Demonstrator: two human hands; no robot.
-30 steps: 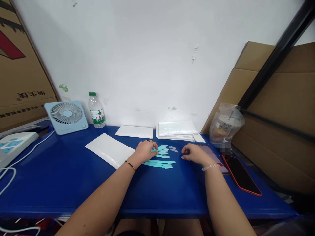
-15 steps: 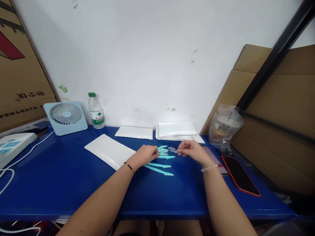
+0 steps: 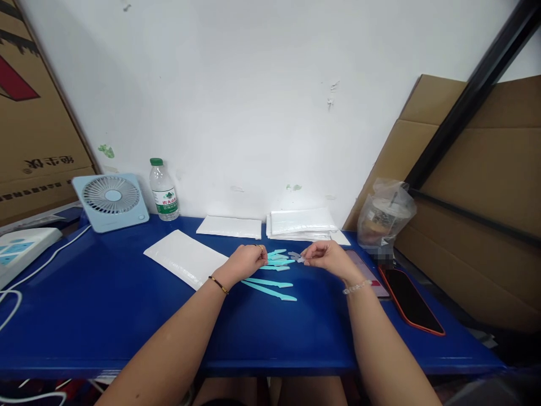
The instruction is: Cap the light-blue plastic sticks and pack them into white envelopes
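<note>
My left hand [image 3: 248, 260] is closed in a pinch on a teal eyebrow razor [image 3: 280, 263], whose tip points right. More teal razors lie on the table under and beside that hand. Two long ones, including the nearest razor [image 3: 274, 292], stretch out below my wrist. With thumb and forefinger my right hand [image 3: 326, 257] grips a small clear plastic cap [image 3: 300, 260], just right of the held razor's tip. Another clear cap [image 3: 292, 255] or two lie close by; their exact outlines are hard to make out. Razor tip and cap are close together, apparently apart.
A white padded envelope [image 3: 181, 256] lies left of my hands. More envelopes [image 3: 300, 221] are stacked by the wall. A fan [image 3: 112, 197] and water bottle [image 3: 164, 192] stand back left. On the right are a phone [image 3: 412, 299], a flat pinkish device [image 3: 359, 268] and a bagged drink cup [image 3: 386, 217].
My left hand has shifted slightly left, and a teal razor now sticks out from its fingers toward the right hand. The right hand stays nearly in place with the clear cap.
</note>
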